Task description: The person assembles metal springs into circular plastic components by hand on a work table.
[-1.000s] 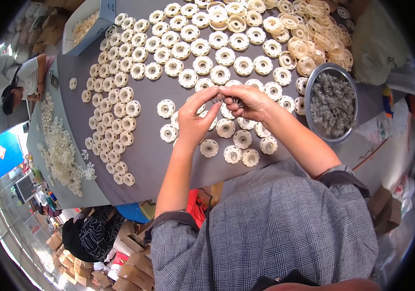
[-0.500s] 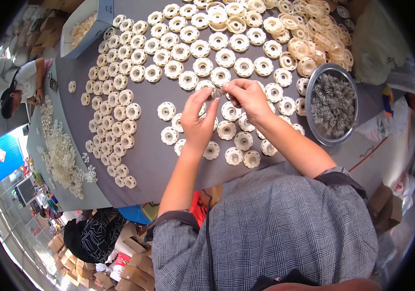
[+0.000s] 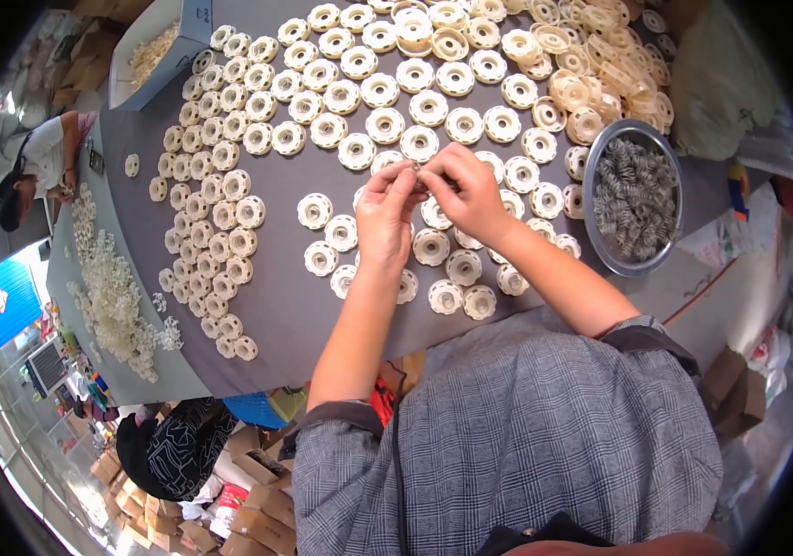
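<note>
My left hand [image 3: 387, 218] and my right hand [image 3: 463, 193] meet above the middle of the table, fingertips pinched together. Between them is a small metal spring [image 3: 418, 176], mostly covered by the fingers. Cream plastic wheel-shaped rings with scalloped rims lie below and around both hands, such as one ring [image 3: 431, 247] under the right wrist. Some of the nearer rings, like this ring [image 3: 445, 296], show a coil in their centre. To the right, a round metal bowl [image 3: 678, 199] holds a heap of grey coil springs [image 3: 635, 199].
Loose cream rings [image 3: 605, 69] are piled at the far right. Smaller cream parts [image 3: 220, 246] stand in rows on the left. A box [image 3: 195, 46] sits at the far left edge. Across a side table with clear plastic pieces [image 3: 119, 306], another person [image 3: 44, 167] works.
My hands have drawn closer together, and the fingers now cover more of the spring. The left fingers have curled in; the view has shifted slightly.
</note>
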Tool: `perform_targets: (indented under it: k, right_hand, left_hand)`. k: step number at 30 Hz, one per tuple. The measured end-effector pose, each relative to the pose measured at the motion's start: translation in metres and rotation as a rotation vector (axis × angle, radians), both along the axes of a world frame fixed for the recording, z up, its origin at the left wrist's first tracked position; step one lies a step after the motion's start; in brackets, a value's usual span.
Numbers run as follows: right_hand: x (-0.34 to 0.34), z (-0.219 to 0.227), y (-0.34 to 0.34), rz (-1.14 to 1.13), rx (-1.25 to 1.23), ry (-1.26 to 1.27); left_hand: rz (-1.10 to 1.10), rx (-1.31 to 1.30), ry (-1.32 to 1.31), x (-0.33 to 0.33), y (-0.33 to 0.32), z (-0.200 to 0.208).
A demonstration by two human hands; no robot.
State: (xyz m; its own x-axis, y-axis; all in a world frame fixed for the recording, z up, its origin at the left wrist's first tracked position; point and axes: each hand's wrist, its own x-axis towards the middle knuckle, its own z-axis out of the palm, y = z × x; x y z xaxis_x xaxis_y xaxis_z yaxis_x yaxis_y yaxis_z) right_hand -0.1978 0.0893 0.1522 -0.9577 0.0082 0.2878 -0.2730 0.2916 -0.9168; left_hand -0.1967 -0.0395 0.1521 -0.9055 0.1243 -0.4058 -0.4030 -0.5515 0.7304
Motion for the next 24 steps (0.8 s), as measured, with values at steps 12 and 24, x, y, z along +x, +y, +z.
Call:
perform_targets:
  k: [12,24]
  right_hand:
    - [-0.005,0.014,0.002,0.021,0.002,0.13]
    - [-0.003,0.008,0.003,-0.024,0.157,0.193]
  left_hand:
    - [0.06,-0.33,0.256,0.008,0.002,0.012]
    - [0.008,0.151,-0.027,0.007,0.006,0.015]
